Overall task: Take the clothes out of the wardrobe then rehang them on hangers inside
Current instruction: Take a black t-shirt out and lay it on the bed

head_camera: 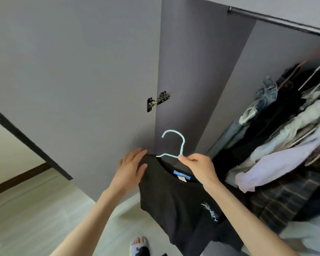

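A black T-shirt (pixel 177 204) with a blue neck label and a small white print hangs on a light blue hanger (pixel 181 145) in front of the open wardrobe. My right hand (pixel 199 167) pinches the hanger at the base of its hook. My left hand (pixel 131 167) lies with straight fingers on the shirt's left shoulder. The hanger's arms are hidden inside the shirt. Up at the top right runs the dark wardrobe rail (pixel 277 20).
The grey wardrobe door (pixel 72 71) stands open on the left, its metal hinge (pixel 157 101) beside the side panel. Several garments on hangers (pixel 288 130) fill the wardrobe's right side. Pale floor (pixel 35 209) and my slippered foot (pixel 139 245) are below.
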`<state>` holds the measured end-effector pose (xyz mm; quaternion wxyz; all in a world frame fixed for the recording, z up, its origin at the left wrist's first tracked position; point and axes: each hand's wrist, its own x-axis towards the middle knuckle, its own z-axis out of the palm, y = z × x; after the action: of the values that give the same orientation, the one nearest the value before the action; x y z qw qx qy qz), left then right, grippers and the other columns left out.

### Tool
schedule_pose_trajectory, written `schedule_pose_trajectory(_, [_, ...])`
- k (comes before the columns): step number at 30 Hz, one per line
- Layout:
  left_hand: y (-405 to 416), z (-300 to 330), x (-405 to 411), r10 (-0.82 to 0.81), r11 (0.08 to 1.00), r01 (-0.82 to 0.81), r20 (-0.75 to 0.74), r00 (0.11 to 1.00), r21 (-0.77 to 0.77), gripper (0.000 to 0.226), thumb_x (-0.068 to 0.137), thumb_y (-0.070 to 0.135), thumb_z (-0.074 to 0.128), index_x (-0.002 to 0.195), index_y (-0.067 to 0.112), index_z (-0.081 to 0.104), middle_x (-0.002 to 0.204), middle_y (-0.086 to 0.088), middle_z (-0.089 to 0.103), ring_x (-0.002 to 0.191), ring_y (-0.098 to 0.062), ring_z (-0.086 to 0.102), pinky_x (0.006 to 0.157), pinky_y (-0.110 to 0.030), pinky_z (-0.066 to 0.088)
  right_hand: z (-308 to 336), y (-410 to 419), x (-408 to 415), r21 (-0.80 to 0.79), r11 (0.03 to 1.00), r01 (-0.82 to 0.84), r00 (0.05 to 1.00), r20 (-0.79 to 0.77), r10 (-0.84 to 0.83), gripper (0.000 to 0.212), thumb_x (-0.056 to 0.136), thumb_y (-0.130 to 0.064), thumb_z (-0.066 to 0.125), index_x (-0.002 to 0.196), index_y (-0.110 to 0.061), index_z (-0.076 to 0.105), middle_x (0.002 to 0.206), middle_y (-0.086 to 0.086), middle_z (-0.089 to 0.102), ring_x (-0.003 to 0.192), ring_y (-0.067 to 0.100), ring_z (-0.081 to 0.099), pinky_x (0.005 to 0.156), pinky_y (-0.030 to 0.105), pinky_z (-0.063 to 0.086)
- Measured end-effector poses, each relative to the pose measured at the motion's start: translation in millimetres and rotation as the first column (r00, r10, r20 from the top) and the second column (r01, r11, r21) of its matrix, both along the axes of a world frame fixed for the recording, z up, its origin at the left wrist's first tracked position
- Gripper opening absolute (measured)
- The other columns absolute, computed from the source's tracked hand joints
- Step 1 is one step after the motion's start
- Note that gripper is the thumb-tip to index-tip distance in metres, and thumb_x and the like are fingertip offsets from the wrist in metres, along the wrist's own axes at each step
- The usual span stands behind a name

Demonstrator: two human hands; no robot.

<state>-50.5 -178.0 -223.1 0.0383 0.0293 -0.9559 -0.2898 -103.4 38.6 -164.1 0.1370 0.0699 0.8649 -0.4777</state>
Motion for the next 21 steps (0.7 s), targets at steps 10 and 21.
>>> schedule_pose_trajectory(10, [-6.0, -6.9, 150.5, 0.412, 0.908, -0.407, -0.03, 0.911, 0.103, 0.046, 0.09, 0.054, 0.031, 0.083, 0.018, 0.059, 0.077, 0.005, 0.057, 0.072, -0.019, 0.054, 0.069, -0.032, 0.044, 10.1, -51.9, 52.7, 0.016, 0.839, -0.544, 0.835, -0.091, 0.543, 0.024, 0.079, -0.036, 0.07, 0.074, -0.012, 0.071, 0.075, 0.003, 0.068, 0.076, 0.018, 0.06, 0.07, 0.031, 0.044])
schedule_pose_trajectory(21, [-50.1, 2.9, 342.6, 0.921, 0.385, -0.894, -0.037, 0.388, 0.23, 0.025, 0.09, 0.034, 0.055, 0.069, 0.02, 0.056, 0.071, 0.009, 0.058, 0.072, -0.023, 0.056, 0.072, -0.04, 0.043, -25.4, -168.4, 138.6, 0.541, 0.282, -0.792, 0.128, -0.304, 0.944, 0.059, 0.088, -0.056, 0.027, 0.12, -0.017, 0.057, 0.107, -0.004, 0.06, 0.101, 0.013, 0.052, 0.096, 0.034, 0.036])
